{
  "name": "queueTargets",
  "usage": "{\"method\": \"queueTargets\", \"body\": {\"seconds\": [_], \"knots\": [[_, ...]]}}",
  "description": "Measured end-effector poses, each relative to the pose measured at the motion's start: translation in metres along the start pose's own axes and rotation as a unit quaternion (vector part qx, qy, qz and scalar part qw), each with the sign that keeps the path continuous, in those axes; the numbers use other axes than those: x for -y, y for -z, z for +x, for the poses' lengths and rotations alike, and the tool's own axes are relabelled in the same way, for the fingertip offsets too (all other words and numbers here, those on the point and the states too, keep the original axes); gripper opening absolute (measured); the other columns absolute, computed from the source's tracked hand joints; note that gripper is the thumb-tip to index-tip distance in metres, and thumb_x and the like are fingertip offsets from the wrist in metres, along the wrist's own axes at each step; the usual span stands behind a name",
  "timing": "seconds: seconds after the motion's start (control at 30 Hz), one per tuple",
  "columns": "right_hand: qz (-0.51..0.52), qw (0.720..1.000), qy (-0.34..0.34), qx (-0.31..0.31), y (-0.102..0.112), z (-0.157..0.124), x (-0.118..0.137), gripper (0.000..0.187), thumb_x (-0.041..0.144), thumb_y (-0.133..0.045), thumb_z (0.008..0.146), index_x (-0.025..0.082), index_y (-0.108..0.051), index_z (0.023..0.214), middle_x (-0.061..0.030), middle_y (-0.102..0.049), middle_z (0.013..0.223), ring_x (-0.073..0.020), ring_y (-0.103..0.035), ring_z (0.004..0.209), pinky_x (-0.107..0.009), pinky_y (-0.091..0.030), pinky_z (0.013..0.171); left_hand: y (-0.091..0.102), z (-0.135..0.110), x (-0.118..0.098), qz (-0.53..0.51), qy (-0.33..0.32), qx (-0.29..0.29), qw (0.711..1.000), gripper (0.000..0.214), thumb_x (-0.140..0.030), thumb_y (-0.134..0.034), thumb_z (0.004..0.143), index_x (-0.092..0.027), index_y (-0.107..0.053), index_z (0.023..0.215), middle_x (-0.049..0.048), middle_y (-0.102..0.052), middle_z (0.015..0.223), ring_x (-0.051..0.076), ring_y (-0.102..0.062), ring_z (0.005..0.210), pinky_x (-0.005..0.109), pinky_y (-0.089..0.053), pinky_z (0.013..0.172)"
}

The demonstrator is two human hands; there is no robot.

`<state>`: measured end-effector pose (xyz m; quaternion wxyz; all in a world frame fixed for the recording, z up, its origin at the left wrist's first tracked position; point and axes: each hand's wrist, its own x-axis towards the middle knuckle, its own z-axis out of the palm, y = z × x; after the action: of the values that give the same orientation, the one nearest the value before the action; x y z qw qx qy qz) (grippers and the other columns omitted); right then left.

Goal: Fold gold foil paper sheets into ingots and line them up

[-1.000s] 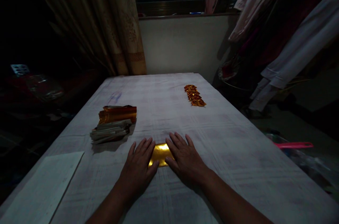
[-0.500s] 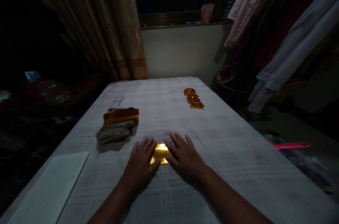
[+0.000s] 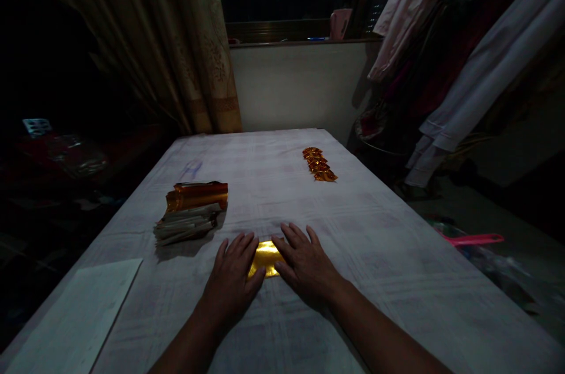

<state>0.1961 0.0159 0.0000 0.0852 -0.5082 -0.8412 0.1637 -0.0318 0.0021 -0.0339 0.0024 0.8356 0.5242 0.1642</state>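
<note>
I'm resting my left grip (image 3: 231, 272) and right grip (image 3: 307, 265) flat, clasping nothing, the gold foil (image 3: 266, 258) lying between and partly beneath them.

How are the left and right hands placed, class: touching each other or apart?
Apart. The head view plainly shows the gold sheet exposed between the left hand and the right hand.

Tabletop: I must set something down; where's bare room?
Bare tablecloth: between foil stack and gold pieces; right of the right hand. Crowded: left, with stack and white sheet; near centre, with left hand and gold sheet.
</note>
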Motion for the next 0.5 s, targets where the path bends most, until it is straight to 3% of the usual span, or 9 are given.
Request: {"method": "queueTargets", "body": {"seconds": [0.5], "knots": [[-0.001, 1.0, 0.002, -0.012, -0.0011, -0.0008, 0.0, 0.055, 0.046, -0.047, 0.101, 0.026, -0.045, 0.152, -0.0144, -0.03, 0.165, -0.0316, -0.022, 0.153, -0.061, -0.009, 0.121, 0.008, 0.0028, -0.005, -0.005, 0.014, 0.021, 1.0, 0.054, -0.035, -0.055, 0.094, -0.02, -0.049, 0.146, 0.0123, -0.052, 0.152, 0.029, -0.043, 0.144, 0.058, -0.028, 0.12]]}}
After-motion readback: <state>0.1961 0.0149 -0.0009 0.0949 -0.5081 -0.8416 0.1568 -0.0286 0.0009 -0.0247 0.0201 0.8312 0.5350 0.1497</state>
